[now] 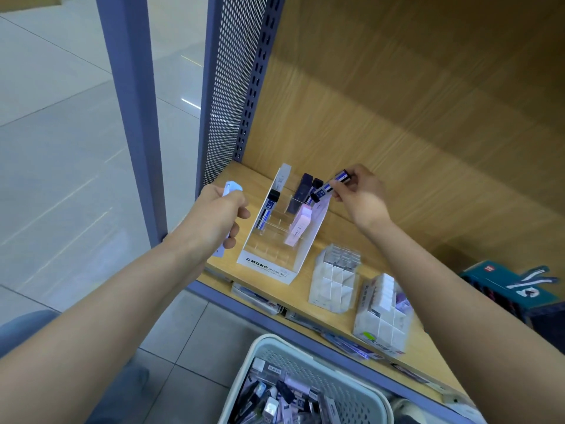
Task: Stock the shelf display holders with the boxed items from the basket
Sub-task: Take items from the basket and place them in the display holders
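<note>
Blue-striped box (pixel 327 188) pinched by right hand (pixel 363 200), pale box (pixel 233 188) gripped in left hand (pixel 221 215)

In my right hand (pixel 360 197) the box (pixel 328 186) is black with blue and white stripes; in my left hand (pixel 221 215) the packet (pixel 232 188) is pale blue. Holder (pixel 269 267) white, black lettering; shelf (pixel 336 234) pale wood grain; side panel (pixel 226 87) grey-blue, perforated.

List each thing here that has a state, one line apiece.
Left hand, gripping a pale blue box.
Right hand, pinching a dark blue box, tilted over the MONO holder.
MONO holder, upright on the shelf, partly stocked.
Pink box, standing in the MONO holder.
Basket, holding many boxes.
</note>
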The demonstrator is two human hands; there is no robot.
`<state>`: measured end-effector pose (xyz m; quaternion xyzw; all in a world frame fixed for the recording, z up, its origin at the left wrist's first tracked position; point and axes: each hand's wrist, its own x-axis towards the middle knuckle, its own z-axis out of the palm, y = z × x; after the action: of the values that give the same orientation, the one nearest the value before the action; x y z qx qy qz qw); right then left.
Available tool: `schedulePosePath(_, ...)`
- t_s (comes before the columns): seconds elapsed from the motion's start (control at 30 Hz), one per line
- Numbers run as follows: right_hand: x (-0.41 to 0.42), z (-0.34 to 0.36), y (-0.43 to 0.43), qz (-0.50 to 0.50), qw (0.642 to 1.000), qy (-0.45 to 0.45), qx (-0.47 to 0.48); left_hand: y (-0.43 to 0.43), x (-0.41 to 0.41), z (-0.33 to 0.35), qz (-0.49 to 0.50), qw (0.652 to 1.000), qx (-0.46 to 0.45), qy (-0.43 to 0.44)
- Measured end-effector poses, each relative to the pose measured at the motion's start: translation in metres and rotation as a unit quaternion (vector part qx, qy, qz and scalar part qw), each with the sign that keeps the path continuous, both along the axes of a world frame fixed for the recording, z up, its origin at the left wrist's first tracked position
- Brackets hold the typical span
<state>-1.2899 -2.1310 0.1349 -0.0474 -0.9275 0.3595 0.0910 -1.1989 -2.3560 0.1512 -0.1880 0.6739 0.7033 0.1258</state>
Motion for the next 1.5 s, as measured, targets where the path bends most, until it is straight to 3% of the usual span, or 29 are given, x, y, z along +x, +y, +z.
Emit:
schedulePosePath(0.2, -0.014, -0.015, -0.009, 0.025, 0.995, -0.057, 0.081, -0.001, 0.0, -0.001, -0.006, 1.0, -0.017, 0.0)
schedulePosePath(0.37, -0.004, -0.016, -0.02, 0.015, 0.996, 0.012, -0.091, -0.004, -0.004, -0.002, 0.005, 1.0, -0.003, 0.004)
schedulePosePath(0.47, -0.002, -0.015, -0.023, 0.033, 0.992, 0.055, -0.113, -0.005, -0.004, -0.003, 0.005, 1.0, 0.001, 0.002)
schedulePosePath(0.57, -0.01, -0.016, -0.016, 0.053, 0.998, 0.032, 0.015, -0.004, -0.003, -0.003, -0.005, 1.0, -0.008, 0.001)
schedulePosePath(0.63, -0.016, -0.014, -0.009, 0.073, 0.986, -0.049, 0.142, -0.004, -0.003, -0.002, -0.007, 1.0, -0.007, 0.002)
schedulePosePath(0.73, -0.012, -0.012, -0.006, 0.121, 0.962, -0.112, 0.219, -0.003, -0.002, -0.001, -0.006, 1.0, -0.004, -0.001)
schedulePosePath(0.83, 0.0, -0.009, -0.015, 0.181, 0.968, -0.052, 0.169, -0.003, -0.002, -0.001, -0.002, 1.0, -0.002, -0.006)
schedulePosePath(1.0, 0.002, -0.017, -0.04, 0.246, 0.956, -0.054, 0.149, -0.003, -0.004, -0.001, -0.004, 1.0, -0.003, -0.005)
schedulePosePath(1.33, -0.003, -0.051, -0.068, 0.204, 0.966, -0.086, 0.137, -0.004, -0.004, 0.001, 0.003, 1.0, 0.012, -0.012)
schedulePosePath(1.5, 0.0, -0.057, -0.068, 0.192, 0.969, -0.018, 0.158, -0.002, -0.004, 0.011, 0.019, 0.997, 0.065, -0.026)
